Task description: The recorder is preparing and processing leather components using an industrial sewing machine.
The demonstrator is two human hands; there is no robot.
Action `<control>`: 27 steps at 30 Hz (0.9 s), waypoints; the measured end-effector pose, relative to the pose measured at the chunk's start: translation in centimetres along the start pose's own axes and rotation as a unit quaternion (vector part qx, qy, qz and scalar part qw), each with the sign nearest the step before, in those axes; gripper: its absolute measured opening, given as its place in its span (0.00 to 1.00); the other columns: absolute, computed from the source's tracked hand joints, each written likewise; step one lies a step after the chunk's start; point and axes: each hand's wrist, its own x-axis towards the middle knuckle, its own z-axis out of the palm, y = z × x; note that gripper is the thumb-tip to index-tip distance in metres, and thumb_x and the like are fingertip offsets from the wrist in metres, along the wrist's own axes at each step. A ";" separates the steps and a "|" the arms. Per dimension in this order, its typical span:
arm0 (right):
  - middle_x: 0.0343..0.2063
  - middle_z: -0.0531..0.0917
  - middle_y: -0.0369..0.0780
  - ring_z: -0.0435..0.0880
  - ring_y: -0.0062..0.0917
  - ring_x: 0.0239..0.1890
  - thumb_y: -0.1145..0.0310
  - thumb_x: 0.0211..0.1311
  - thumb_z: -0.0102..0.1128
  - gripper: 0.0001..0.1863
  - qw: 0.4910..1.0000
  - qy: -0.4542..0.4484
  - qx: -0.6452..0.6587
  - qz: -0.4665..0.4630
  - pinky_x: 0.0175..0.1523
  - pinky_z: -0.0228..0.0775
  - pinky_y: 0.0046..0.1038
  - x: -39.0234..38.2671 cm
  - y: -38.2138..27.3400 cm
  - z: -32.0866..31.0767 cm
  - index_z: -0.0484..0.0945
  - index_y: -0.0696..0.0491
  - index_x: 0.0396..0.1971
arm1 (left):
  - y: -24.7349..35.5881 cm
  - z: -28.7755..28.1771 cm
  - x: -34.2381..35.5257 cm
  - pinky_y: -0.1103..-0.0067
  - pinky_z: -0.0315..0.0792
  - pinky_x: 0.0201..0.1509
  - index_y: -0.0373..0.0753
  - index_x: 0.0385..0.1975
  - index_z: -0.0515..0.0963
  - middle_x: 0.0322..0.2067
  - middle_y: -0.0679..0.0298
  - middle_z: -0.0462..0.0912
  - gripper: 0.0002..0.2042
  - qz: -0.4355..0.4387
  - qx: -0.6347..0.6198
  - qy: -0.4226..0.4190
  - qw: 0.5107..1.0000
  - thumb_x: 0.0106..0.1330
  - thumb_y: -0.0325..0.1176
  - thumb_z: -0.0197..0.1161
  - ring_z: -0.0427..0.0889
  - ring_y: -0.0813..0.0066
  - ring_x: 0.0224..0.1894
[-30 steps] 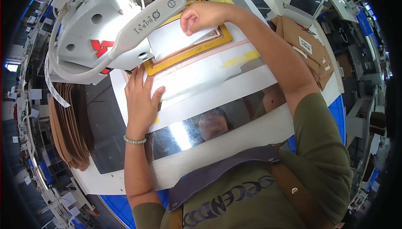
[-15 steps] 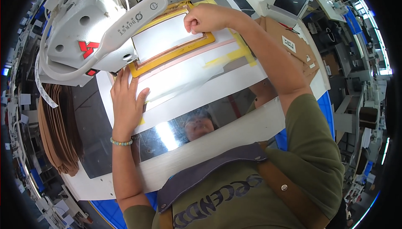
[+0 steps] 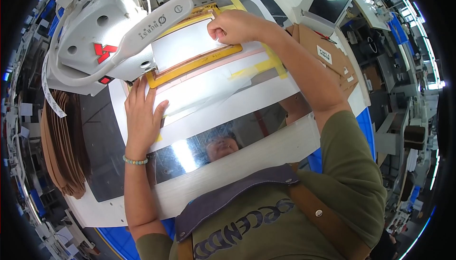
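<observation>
The left hand (image 3: 143, 120) is lying flat, fingers a bit spread, by one corner of the yellow frame (image 3: 198, 65). The right hand (image 3: 237, 26) is reaching over the other end with bent fingers (I can't tell if they're pinching anything), and the frame is sitting by the white machine (image 3: 88, 39).

Yellow frame (image 3: 199, 64) partly behind white machine (image 3: 90, 34)

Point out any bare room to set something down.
Free: the metal plate, between white sheet and table margin, and leftward, between brown stack and left forearm. Crowded: the yellow frame, with left hand, right hand and machine head close; right side, under brown pieces.
</observation>
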 end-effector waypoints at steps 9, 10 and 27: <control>0.20 0.82 0.35 0.79 0.23 0.25 0.77 0.53 0.65 0.05 0.996 -0.068 0.039 0.036 0.34 0.69 0.30 0.3 -0.3 -0.6 0.84 0.53 0.30 | 0.2 0.1 0.0 0.56 0.50 0.82 0.34 0.74 0.69 0.77 0.46 0.63 0.30 0.002 0.001 0.005 1.000 0.81 0.50 0.53 0.56 0.46 0.81; 0.19 0.82 0.35 0.79 0.24 0.24 0.77 0.53 0.65 0.05 0.995 -0.079 0.032 0.043 0.34 0.69 0.30 0.3 -0.6 -0.8 0.84 0.53 0.30 | 0.2 0.1 -0.1 0.56 0.51 0.82 0.34 0.74 0.70 0.77 0.46 0.63 0.30 0.003 0.000 0.008 1.000 0.81 0.50 0.53 0.56 0.46 0.81; 0.42 0.83 0.38 0.76 0.34 0.57 0.69 0.71 0.50 0.15 0.962 -0.103 -0.248 -0.044 0.61 0.75 0.35 1.1 -0.4 -0.7 0.88 0.57 0.36 | 0.1 1.1 -0.1 0.58 0.52 0.81 0.36 0.69 0.77 0.77 0.50 0.66 0.28 -0.031 0.000 0.056 0.998 0.79 0.50 0.56 0.58 0.49 0.81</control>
